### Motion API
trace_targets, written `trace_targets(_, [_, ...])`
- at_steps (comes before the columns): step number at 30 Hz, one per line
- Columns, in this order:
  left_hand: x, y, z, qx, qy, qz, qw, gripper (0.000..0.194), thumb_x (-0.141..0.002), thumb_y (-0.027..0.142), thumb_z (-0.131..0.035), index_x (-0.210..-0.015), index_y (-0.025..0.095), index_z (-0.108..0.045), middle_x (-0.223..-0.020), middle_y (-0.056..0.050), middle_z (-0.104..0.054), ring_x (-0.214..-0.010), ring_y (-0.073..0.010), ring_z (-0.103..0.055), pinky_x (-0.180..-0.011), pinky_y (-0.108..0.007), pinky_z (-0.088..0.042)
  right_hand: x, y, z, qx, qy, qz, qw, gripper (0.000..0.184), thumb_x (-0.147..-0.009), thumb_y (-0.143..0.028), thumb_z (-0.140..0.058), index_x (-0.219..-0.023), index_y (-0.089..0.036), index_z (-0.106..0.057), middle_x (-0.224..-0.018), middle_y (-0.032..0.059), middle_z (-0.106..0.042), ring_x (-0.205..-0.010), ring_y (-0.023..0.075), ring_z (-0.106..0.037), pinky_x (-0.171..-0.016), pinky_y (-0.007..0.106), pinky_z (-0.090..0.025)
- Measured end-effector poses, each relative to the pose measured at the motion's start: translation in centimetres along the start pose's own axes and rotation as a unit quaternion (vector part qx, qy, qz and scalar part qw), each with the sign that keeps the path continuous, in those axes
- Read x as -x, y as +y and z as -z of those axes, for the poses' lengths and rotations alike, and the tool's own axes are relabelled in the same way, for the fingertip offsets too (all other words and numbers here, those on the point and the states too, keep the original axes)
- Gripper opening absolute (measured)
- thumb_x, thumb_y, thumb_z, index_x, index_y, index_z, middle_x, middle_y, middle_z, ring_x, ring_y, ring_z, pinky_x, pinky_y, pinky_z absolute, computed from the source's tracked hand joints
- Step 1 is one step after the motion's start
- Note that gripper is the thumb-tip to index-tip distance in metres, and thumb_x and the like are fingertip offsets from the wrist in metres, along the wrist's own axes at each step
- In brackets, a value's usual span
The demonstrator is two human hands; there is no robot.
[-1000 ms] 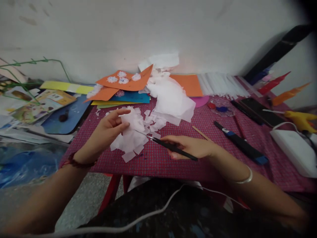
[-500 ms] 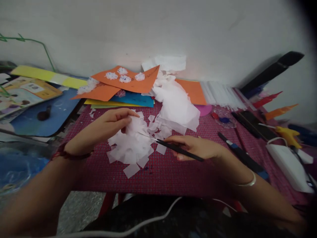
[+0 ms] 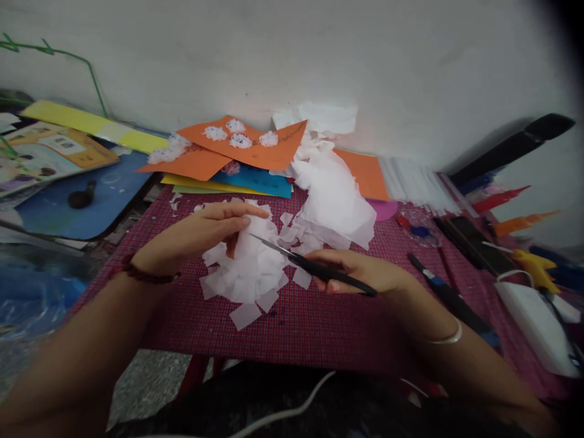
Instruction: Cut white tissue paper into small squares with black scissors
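My left hand (image 3: 210,228) is closed, pinching a piece of white tissue paper (image 3: 249,234) between thumb and fingers above the pile. In my right hand (image 3: 351,271) is a pair of scissors (image 3: 314,266) with black handles. Their blades point left and reach the tissue near my left fingertips. Cut white paper squares (image 3: 245,315) lie heaped under both hands on the red checked cloth (image 3: 191,328). Larger tissue sheets (image 3: 333,194) sit behind, toward the wall.
Orange paper with white flower-like tufts (image 3: 260,155) lies at the back over blue and yellow sheets. On the right are a dark cutter-like tool (image 3: 451,298), a white object with a strap (image 3: 533,322) and a yellow tool (image 3: 533,267). A blue board (image 3: 104,201) is at left.
The scissor blades have parted slightly at the tissue. The view has shifted a little, and both hands stay in nearly the same place over the pile.
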State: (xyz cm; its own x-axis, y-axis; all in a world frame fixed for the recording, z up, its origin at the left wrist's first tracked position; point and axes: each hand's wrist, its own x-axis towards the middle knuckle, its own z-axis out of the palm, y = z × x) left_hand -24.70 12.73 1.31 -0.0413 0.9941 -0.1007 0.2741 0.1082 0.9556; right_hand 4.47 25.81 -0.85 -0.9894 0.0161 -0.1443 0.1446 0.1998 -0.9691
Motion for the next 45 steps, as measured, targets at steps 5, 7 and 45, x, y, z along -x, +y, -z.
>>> trace_targets(5, [-0.4,0.3,-0.6,0.07,-0.05,0.03,0.996,0.028,-0.087,0.032,-0.07,-0.11,0.019,-0.081,-0.074,-0.005,-0.067,-0.049,-0.0108,-0.052,-0.042,-0.019,-0.044,-0.3,0.6,0.2,-0.039,-0.027,-0.007,0.999,0.056,-0.095,-0.054,-0.067,-0.131,-0.012,-0.055,-0.093,0.0027,-0.059,-0.077,0.0105,-0.054,-0.064,0.023,-0.047])
trace_targets(7, [-0.6,0.2,-0.9,0.101,-0.057,0.048,0.992,0.026,-0.086,0.031,-0.071,-0.106,0.019,-0.082,-0.073,-0.005,-0.065,-0.05,-0.0107,-0.051,-0.042,-0.018,-0.043,-0.3,1.1,0.2,-0.071,-0.036,-0.022,0.997,0.059,-0.096,-0.055,-0.067,-0.134,-0.012,-0.053,-0.093,0.0031,-0.06,-0.074,0.01,-0.056,-0.064,0.022,-0.049])
trace_targets(45, [0.5,-0.8,-0.5,0.197,0.097,0.064,0.973,0.013,-0.07,0.027,-0.084,-0.076,0.018,-0.075,-0.069,-0.002,-0.066,-0.054,-0.0099,-0.054,-0.049,-0.018,-0.045,0.7,1.4,-0.1,-0.022,0.036,0.049,0.998,0.066,-0.096,-0.066,-0.058,-0.132,-0.011,-0.05,-0.098,0.0064,-0.056,-0.082,0.0139,-0.052,-0.071,0.027,-0.049])
